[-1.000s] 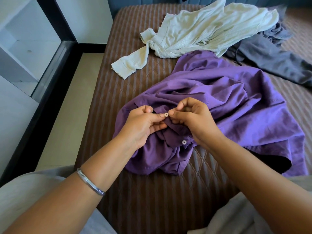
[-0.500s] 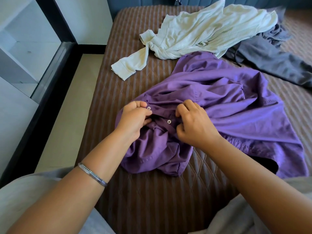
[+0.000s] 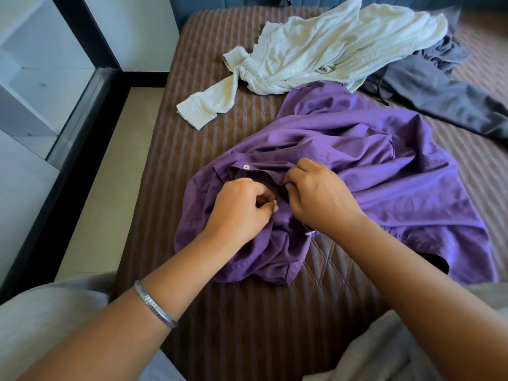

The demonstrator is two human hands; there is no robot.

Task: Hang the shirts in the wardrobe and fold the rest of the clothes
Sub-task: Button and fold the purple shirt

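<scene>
Left hand [image 3: 242, 207] and right hand [image 3: 320, 196], fingers curled, apparently pinch purple shirt [image 3: 384, 171].

Bright, soft daylight, faint shadows, sharp centre, wide-angle bending at the edges, slight blur at the corners.

Home bedroom: quilted striped bed [image 3: 247, 312], padded headboard [image 3: 220, 4], loose clothes [image 3: 330, 48] on top.

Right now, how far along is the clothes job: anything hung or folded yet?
Nothing looks finished: no garment in view is folded or hung. In hand: the left hand and right hand both pinch the button placket of the crumpled purple shirt on the bed. Left: that shirt's hanging, plus the pale green top and grey garment, both lying unfolded behind it.
</scene>
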